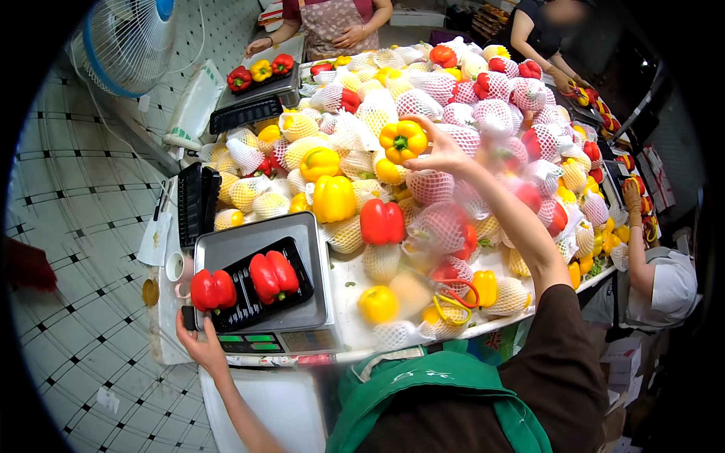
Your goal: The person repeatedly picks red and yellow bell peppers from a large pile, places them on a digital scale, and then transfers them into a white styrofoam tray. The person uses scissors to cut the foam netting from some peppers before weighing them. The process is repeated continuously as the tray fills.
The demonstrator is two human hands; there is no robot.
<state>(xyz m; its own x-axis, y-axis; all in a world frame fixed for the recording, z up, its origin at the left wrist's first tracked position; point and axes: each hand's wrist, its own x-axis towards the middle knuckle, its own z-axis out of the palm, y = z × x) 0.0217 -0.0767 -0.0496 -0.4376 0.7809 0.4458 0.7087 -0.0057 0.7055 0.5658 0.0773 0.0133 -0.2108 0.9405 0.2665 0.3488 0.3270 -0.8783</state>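
Observation:
My right hand [439,148] grips a yellow bell pepper [396,148] by its side, stem facing up, above the heap of peppers. Low on the left, my left hand [205,345] has its fingers apart near a small black block [188,318] and the scale's corner. Whether its fingertips touch the nearest red bell pepper [210,290] I cannot tell. That pepper and another red bell pepper [274,276] lie on a black plastic tray [244,294], set aslant on the steel pan of a digital scale [226,240].
Peppers in foam net sleeves [433,88] cover much of the table. Red-and-yellow-handled scissors [453,303] lie near its front edge. A mug [178,267] and stacked black trays [197,201] stand left. Co-workers [340,25] work around the table; a fan [127,48] stands far left.

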